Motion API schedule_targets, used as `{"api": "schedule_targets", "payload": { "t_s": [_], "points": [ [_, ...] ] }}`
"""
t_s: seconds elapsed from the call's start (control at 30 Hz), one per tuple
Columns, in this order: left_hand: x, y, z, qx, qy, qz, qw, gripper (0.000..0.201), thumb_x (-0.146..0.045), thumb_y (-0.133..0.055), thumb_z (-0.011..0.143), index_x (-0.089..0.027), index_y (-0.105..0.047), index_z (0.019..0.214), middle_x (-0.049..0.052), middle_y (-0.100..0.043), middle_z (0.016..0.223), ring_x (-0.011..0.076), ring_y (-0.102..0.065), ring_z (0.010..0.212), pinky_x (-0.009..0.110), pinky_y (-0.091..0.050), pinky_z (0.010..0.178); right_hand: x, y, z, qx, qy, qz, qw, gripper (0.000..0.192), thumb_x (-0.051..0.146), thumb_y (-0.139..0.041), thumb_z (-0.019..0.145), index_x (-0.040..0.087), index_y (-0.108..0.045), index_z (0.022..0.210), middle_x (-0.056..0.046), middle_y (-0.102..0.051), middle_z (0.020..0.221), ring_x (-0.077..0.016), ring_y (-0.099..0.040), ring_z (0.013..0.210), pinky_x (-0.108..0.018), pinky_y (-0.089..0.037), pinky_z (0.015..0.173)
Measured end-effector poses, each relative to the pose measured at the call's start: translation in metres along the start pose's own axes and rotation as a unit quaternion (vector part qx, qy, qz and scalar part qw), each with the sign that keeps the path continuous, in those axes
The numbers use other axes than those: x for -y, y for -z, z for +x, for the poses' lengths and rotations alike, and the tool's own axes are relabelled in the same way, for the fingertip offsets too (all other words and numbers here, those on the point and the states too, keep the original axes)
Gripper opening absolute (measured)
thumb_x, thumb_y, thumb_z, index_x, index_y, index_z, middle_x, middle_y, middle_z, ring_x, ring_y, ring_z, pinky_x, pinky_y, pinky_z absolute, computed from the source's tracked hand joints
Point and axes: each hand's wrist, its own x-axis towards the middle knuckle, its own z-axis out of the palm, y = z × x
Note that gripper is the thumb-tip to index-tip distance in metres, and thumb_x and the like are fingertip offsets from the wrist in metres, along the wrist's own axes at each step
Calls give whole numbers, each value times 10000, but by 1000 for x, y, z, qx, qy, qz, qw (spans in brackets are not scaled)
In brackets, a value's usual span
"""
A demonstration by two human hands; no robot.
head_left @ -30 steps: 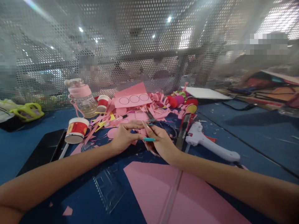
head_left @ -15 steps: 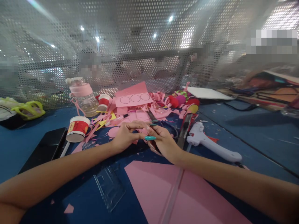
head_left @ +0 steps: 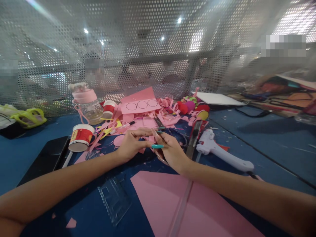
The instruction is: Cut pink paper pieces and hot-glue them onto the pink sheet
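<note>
one curled left hand (head_left: 128, 144) meets the curled right hand (head_left: 174, 152); any grasp cannot be told.

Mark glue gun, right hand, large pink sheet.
Glue gun (head_left: 224, 154): head view, on its handle.
Right hand (head_left: 173, 152): head view, middle of the hand.
Large pink sheet (head_left: 199, 209): head view, bare paper near its middle.

Left fingers (head_left: 145, 144): long teal nails (head_left: 157, 146); right fingers (head_left: 166, 139): long glossy nails (head_left: 154, 132); bare forearms (head_left: 81, 176)
</note>
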Motion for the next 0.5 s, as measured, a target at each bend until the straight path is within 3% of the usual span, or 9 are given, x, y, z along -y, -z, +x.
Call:
{"api": "schedule_targets", "payload": {
  "t_s": [0.3,0.5],
  "points": [
    [-1,0,-2,35,-22,51,998,199,-255,-751,579,-175,-701,755,44,-655,865,169,-582,820,316,-487,769,9,-4,-3,-10,-5,-14,1000,382,520,-499,763,148,-517,851,105,-391,366,-43,-296,227,-153,-206,220],
    [-2,-1,-1,46,-29,49,997,299,-290,-751,591,-159,-646,838,59,-629,911,200,-547,951,352,-414,881,5,-2,-1,-19,-10,6,1000,345,515,-518,756,186,-449,681,113,-359,312,-37,-275,208,-141,-206,217]
  ]
}}
